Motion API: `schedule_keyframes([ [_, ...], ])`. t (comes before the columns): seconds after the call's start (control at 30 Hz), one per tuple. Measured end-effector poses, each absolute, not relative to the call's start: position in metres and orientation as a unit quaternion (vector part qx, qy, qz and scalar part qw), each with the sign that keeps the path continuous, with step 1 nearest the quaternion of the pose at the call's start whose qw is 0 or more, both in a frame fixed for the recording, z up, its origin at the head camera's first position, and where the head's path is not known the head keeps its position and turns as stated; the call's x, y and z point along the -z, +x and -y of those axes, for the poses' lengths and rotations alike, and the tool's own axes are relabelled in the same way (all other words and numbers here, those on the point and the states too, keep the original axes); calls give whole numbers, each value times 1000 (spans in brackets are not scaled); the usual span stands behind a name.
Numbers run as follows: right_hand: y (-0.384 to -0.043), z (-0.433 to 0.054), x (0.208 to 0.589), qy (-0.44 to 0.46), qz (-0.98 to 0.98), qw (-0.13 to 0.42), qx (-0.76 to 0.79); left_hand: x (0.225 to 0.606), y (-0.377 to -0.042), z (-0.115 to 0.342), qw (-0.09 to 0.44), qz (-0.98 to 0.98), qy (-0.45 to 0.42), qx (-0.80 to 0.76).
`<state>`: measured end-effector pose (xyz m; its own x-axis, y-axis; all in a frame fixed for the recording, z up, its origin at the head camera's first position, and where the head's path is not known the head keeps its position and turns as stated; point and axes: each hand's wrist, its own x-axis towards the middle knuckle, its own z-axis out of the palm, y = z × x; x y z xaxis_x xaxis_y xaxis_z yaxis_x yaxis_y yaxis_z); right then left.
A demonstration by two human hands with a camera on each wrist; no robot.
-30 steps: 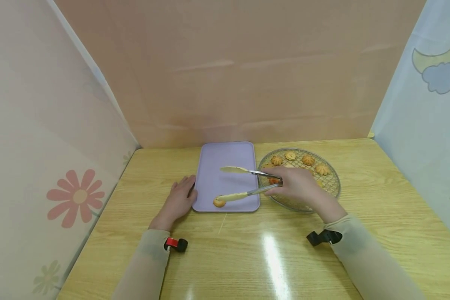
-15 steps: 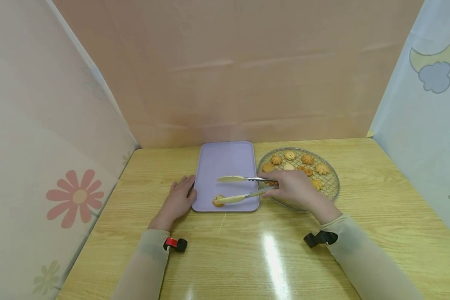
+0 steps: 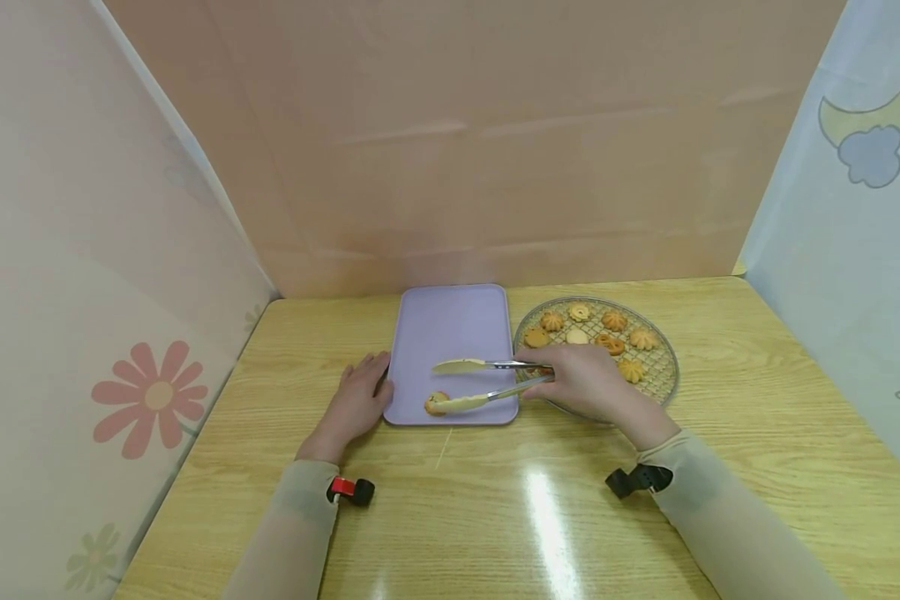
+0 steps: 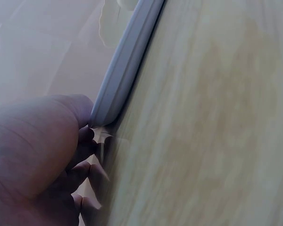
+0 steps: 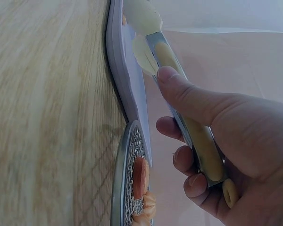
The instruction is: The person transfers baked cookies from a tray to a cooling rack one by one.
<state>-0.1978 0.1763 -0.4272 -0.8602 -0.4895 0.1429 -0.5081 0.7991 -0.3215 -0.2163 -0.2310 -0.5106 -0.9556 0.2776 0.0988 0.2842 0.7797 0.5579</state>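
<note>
In the head view my right hand (image 3: pixel 577 379) grips metal tongs (image 3: pixel 498 394) with cream tips, their two arms spread apart over the lilac tray (image 3: pixel 450 321). A small round golden cookie (image 3: pixel 435 402) lies near the tray's front edge, the tongs' nearer tip overlapping it. The right wrist view shows the thumb and fingers curled round the tongs' handle (image 5: pixel 205 155). My left hand (image 3: pixel 354 402) rests at the tray's left side, fingers loosely bent. In the left wrist view its thumb touches the tray rim (image 4: pixel 120 70) while the other fingertips lie low beside it.
Close to the tray's right side is a round wire-mesh rack (image 3: pixel 663 367) bearing several cookies, partly hidden by my right hand. Both stand on a wood-grain table (image 3: pixel 480 517). A plain back wall (image 3: pixel 495 167) and printed side panels enclose the table.
My right hand has shifted slightly left and toward me with the tongs. The tongs' two tips have drawn closer together. The cookie and left hand stay about where they were.
</note>
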Motion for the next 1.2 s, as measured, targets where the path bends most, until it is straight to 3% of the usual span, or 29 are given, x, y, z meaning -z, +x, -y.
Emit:
schedule_keyframes([
  [1.2,-197,-174,431,269,946,16,-182,506,-214,227,10,943,-148,299],
])
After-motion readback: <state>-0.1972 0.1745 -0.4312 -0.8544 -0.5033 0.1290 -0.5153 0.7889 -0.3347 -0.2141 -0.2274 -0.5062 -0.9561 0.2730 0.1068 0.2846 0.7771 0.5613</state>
